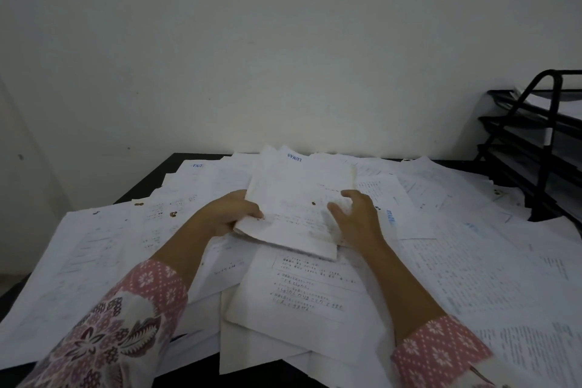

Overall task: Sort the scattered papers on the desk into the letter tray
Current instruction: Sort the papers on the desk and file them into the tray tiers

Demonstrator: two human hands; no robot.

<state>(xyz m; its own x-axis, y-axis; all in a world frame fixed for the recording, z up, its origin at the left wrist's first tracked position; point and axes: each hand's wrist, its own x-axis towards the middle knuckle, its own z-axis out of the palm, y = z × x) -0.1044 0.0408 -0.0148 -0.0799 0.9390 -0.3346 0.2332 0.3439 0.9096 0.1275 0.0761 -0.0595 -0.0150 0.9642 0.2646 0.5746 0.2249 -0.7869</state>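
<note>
Counter (148,181): dark, almost wholly covered by loose papers (94,249), overlapping, some stained brown.
Left hand (225,214): fingers clamped on the left edge of a small stack (299,208), lifted slightly off the heap at centre.
Right hand (356,217): fingers spread apart, resting on the stack's right side, not closed.
Tray (535,142): black, tiered, far right, well apart from the stack; sheets already in the upper tiers.
Step, judged: gathering and squaring a bundle. Next: carry it right, slide into a tier.
Obscured: tray cut off at frame edge; print too blurred to read; lower tiers' contents unclear.
</note>
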